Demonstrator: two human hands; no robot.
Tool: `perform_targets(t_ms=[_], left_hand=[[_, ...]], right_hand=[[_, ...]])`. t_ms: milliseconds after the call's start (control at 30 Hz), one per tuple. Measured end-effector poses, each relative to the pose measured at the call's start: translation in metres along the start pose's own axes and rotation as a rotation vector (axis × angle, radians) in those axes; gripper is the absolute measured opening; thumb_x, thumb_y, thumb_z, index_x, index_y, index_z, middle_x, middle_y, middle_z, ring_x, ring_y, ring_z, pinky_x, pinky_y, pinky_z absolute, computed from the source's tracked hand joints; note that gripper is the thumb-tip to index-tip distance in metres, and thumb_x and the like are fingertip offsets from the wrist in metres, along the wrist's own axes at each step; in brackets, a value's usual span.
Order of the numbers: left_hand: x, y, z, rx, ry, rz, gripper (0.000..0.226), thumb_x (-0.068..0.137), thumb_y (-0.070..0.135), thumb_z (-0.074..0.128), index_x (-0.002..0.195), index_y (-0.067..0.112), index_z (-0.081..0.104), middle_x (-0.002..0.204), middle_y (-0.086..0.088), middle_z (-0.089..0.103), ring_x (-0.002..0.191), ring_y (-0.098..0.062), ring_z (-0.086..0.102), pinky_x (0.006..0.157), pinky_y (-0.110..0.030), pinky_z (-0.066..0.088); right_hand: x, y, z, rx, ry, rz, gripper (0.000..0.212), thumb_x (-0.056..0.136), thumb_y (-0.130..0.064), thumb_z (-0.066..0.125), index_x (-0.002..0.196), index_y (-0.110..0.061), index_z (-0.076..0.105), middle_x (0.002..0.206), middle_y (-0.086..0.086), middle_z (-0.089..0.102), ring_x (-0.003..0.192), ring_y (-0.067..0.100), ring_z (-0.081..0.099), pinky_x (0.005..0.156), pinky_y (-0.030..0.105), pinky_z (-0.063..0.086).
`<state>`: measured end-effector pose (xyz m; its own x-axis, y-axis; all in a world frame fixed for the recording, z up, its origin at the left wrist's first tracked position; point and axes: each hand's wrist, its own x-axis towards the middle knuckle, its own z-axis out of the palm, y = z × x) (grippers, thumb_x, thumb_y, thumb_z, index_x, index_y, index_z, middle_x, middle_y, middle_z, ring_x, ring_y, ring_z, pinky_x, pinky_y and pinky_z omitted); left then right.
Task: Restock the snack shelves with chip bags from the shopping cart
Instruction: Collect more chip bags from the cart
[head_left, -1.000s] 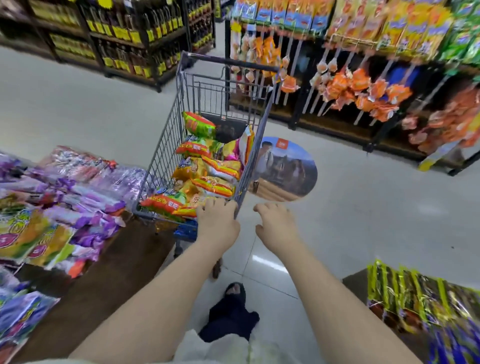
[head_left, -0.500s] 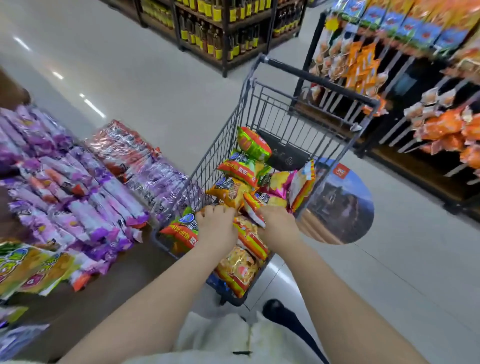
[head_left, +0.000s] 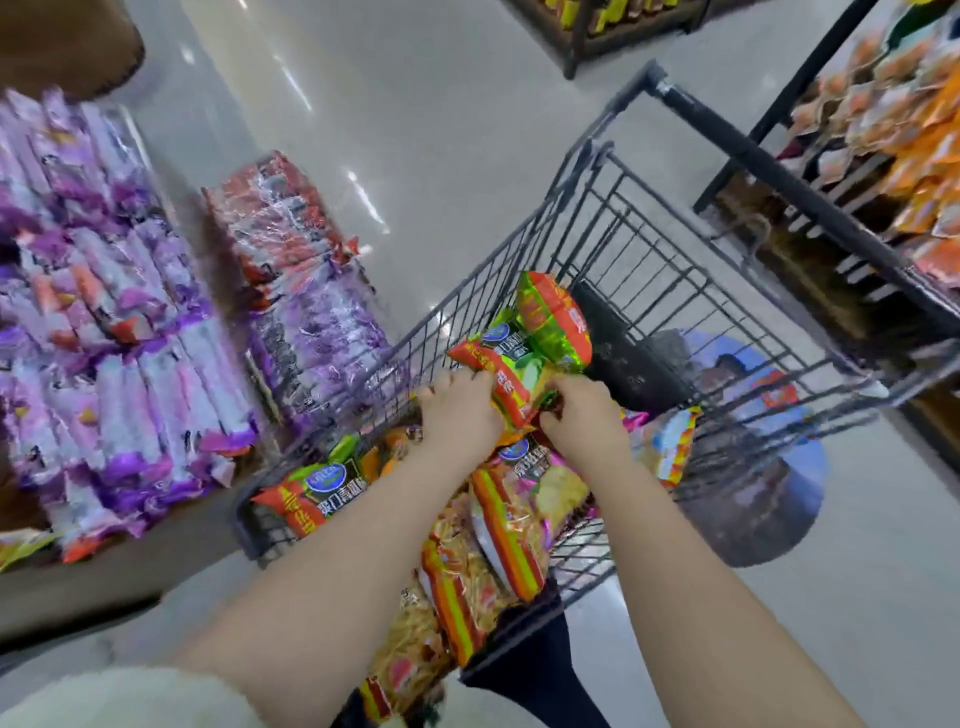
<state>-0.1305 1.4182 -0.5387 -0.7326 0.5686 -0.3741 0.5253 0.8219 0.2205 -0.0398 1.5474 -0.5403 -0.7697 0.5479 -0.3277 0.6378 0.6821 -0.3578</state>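
A grey wire shopping cart (head_left: 597, 218) stands in front of me, filled with several chip bags in orange, green and yellow. Both hands are inside the cart on one green-and-orange chip bag (head_left: 511, 366). My left hand (head_left: 460, 415) grips its left edge and my right hand (head_left: 584, 421) grips its right edge. Behind that bag lies another green-and-orange bag (head_left: 556, 317). More bags, among them an orange-striped one (head_left: 509, 514), lie beneath my forearms.
A low display (head_left: 104, 312) of purple and red snack packs lies to the left of the cart. Hanging orange snack packs fill a dark shelf rack (head_left: 883, 130) at the upper right. A round blue floor sticker (head_left: 763, 447) shows behind the cart. Grey tiled floor runs between the displays.
My view has swung closer over the cart. Both hands have moved from the cart's near rim into the basket and taken hold of a green-and-orange chip bag.
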Motion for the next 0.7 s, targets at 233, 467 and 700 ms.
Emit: perform_targets(t_ms=[233, 467, 700], left_hand=[[0.099, 0.057, 0.019, -0.438, -0.132, -0.15, 0.052, 0.086, 0.036, 0.066, 0.133, 0.019, 0.051, 0.124, -0.01, 0.06, 0.117, -0.032, 0.053, 0.093, -0.037, 0.044], [0.164, 0.084, 0.042, -0.956, -0.139, -0.422, 0.091, 0.08, 0.027, 0.079, 0.149, 0.011, 0.022, 0.134, -0.006, 0.056, 0.119, -0.022, 0.055, 0.089, -0.019, 0.037], [0.2, 0.098, 0.06, -1.189, -0.09, -0.682, 0.116, 0.063, 0.045, 0.088, 0.149, 0.017, 0.016, 0.131, -0.006, 0.055, 0.122, -0.028, 0.054, 0.106, -0.04, 0.042]], right_hand=[[0.117, 0.064, -0.018, -0.044, -0.07, 0.059, 0.046, 0.082, -0.029, 0.067, 0.124, -0.016, 0.053, 0.122, 0.013, 0.053, 0.115, 0.037, 0.049, 0.088, 0.047, 0.046], [0.168, 0.09, 0.001, 0.196, -0.211, 0.053, 0.053, 0.082, -0.028, 0.066, 0.13, -0.013, 0.05, 0.123, 0.014, 0.058, 0.116, 0.032, 0.053, 0.093, 0.037, 0.043], [0.162, 0.094, 0.024, 0.413, -0.215, 0.105, 0.066, 0.088, -0.022, 0.065, 0.147, -0.015, 0.037, 0.144, 0.009, 0.043, 0.131, 0.018, 0.043, 0.097, 0.016, 0.028]])
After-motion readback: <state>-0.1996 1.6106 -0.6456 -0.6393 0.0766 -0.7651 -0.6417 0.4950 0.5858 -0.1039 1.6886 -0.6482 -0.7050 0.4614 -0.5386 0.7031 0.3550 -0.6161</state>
